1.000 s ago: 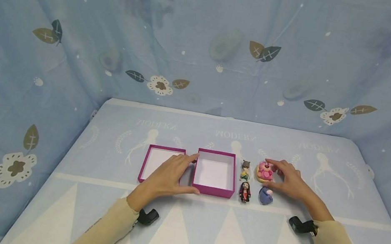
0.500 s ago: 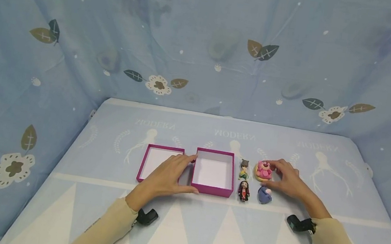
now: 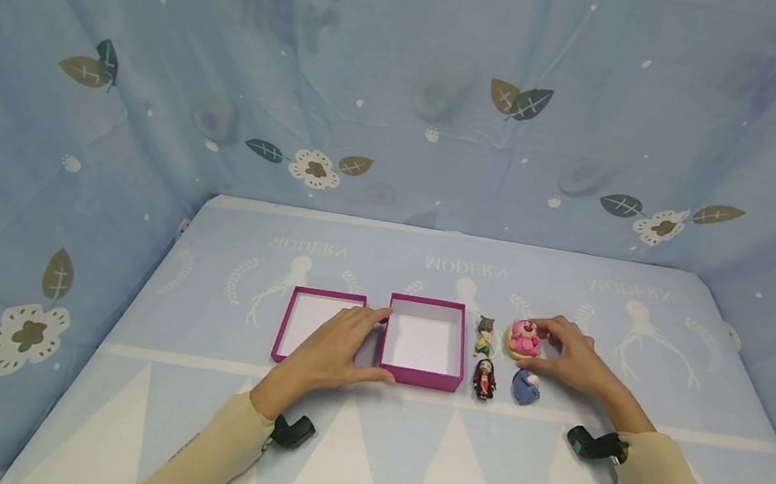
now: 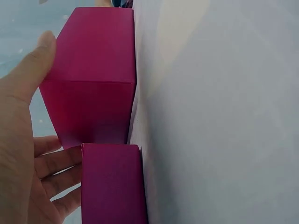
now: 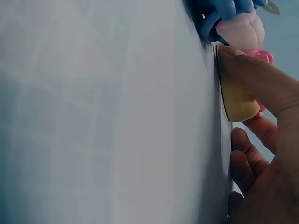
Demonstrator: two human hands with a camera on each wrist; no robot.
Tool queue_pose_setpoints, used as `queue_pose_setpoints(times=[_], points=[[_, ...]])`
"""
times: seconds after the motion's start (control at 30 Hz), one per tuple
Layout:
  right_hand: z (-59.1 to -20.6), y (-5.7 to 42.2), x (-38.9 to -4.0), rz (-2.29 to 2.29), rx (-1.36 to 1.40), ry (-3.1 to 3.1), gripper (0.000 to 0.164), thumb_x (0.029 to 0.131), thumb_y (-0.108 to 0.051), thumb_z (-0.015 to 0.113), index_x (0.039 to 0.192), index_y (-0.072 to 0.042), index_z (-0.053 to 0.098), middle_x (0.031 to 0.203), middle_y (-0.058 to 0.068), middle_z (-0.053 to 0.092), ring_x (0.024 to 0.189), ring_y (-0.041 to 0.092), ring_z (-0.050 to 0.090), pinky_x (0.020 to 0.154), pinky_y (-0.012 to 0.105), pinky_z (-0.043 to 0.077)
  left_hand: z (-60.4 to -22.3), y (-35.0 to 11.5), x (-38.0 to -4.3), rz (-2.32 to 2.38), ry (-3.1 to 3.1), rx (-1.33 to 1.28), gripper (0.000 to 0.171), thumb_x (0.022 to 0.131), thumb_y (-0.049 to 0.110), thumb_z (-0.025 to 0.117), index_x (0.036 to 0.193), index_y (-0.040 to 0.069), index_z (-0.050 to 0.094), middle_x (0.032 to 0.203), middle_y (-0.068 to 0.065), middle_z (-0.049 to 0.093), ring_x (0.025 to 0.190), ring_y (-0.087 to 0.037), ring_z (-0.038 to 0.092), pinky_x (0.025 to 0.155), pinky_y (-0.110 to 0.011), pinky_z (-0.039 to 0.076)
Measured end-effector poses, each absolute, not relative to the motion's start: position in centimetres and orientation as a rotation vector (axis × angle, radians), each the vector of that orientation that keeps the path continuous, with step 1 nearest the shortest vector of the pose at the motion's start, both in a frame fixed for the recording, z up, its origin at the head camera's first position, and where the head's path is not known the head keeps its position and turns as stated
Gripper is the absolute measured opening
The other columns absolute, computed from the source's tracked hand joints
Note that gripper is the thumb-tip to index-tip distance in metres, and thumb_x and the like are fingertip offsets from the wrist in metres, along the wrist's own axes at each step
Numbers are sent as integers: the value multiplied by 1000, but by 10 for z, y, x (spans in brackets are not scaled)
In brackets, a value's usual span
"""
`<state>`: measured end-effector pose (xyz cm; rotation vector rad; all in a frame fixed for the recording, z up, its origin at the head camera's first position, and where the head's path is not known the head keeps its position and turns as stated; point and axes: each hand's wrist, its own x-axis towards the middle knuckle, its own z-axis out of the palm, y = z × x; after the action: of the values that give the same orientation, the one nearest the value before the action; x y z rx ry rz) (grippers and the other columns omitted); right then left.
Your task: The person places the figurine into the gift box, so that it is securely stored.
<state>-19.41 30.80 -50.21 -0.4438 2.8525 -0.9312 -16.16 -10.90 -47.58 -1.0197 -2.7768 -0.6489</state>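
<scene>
An uncovered magenta box (image 3: 420, 378) with a white inside sits mid-table. My left hand (image 3: 335, 347) rests along its left side, thumb by the near corner (image 4: 60, 80) and fingertips toward the far one. A shallower magenta lid (image 3: 279, 335) lies partly behind that hand, inside up. Right of the box, my right hand (image 3: 575, 359) pinches a pink bear figurine (image 3: 524, 338) by its round yellow base (image 5: 240, 100), between thumb and index finger. The base sits at the table surface in the right wrist view.
A blue-purple figurine (image 3: 526, 388) is just in front of the bear. Two small dolls stand in a column beside the box's right wall: one grey-haired (image 3: 485, 338), one dark-haired in red (image 3: 484, 380). Patterned blue curtains (image 3: 407, 111) rise behind the table.
</scene>
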Motion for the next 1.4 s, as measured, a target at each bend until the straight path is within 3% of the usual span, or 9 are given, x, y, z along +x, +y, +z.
queue_pose_setpoints(times=[0.63,0.97,1.23,1.4], points=[[-501,310,-191,-1031,-394,2817,76,74,-36,85,134,-4,52,114,14,56,101,27,47,84,41,31,-476,-109,-162,-689,-2778,-1015,98,73,65,75,145,7,43,131,-5,60,119,-21,56,107,-40,43],[-495,308,-190,-1119,-465,2822,74,73,-29,87,134,-3,53,109,8,55,97,20,45,80,27,39,-479,-109,-163,-668,-2744,-1025,96,73,64,75,145,8,43,130,-5,61,113,-19,57,103,-38,46],[-484,305,-188,-1132,-487,2821,72,75,-25,86,134,-3,52,113,11,55,99,23,47,82,36,41,-481,-109,-164,-666,-2746,-1022,97,73,64,76,145,9,43,129,-4,62,111,-18,57,102,-37,46],[-479,301,-187,-1169,-552,2831,69,73,-21,87,132,-4,55,115,9,57,98,15,46,84,35,41,-481,-108,-164,-665,-2756,-1006,97,72,65,75,145,10,43,130,-4,61,112,-19,57,103,-38,46]])
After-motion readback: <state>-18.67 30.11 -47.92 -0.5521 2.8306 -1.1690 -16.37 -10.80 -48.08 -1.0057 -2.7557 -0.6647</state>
